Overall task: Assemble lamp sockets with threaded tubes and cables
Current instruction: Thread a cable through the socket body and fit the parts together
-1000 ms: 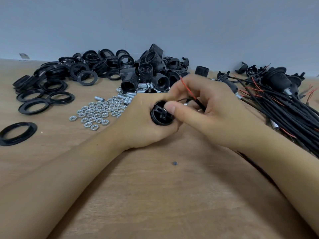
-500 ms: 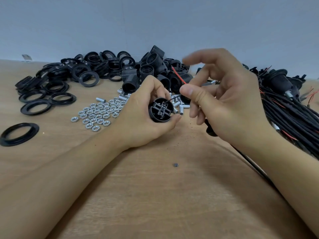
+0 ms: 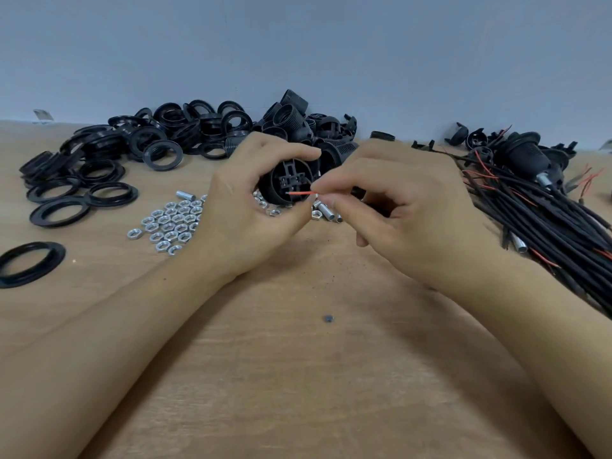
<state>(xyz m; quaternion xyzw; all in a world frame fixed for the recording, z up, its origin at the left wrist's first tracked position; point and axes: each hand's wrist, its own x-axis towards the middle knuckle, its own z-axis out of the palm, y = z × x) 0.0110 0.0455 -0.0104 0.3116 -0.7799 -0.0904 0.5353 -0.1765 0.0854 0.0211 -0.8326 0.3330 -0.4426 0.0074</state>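
In the head view, at the centre of the frame, the left hand (image 3: 245,210) curls its fingers and thumb round a round black plastic lamp socket body (image 3: 288,183), held above the table with its open, terminal side turned toward the camera. Just right of it, the right hand (image 3: 407,207) pinches a thin red insulated wire (image 3: 300,193) between thumb and forefinger, the wire's free end lying level against the socket's inner terminal block. The step in hand looks like wiring: feeding the red conductor into a terminal slot. The next move probably calls for a steady socket, a fine push of the wire tip straight into the slot, and then the same for the cable's other conductor, which I cannot make out here. The surface is a pale brown wooden tabletop (image 3: 298,376). In the upper left lies a heap of flat black plastic threaded rings (image 3: 109,167); behind the hands is a pile of black ribbed socket shells (image 3: 298,124); left of centre sit small silver hexagonal metal nuts (image 3: 169,223) and short silver threaded metal tubes (image 3: 326,213); at the right edge runs a bundle of black cables with red leads (image 3: 546,220). Behind all stands a plain grey-blue wall (image 3: 298,44).
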